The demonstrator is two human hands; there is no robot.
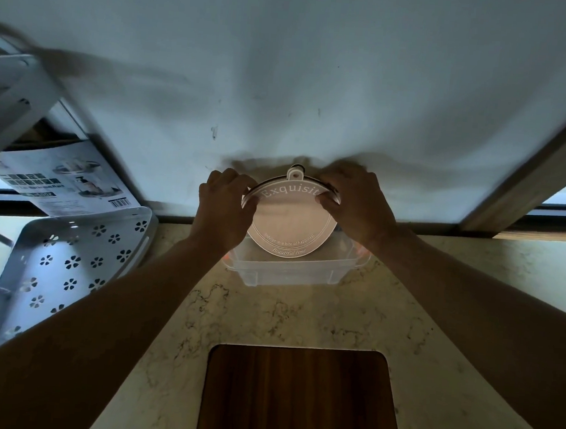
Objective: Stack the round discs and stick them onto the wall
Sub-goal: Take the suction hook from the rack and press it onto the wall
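A stack of round discs [289, 221], pale pink on its front face with white lettering and a small hanging tab at the top, is held up low against the white wall [285, 79]. My left hand [223, 206] grips its left edge. My right hand [357, 205] grips its upper right edge, thumb on the face. A dark rim behind the front disc shows at the edges. How many discs are in the stack is hidden.
A clear plastic box [291, 269] sits on the marble counter [170, 341] just below the discs. White perforated metal shelf parts [64, 265] and a printed carton [61, 176] lie at left. A dark wooden board [300, 402] lies in front. A wooden frame [542, 173] runs at right.
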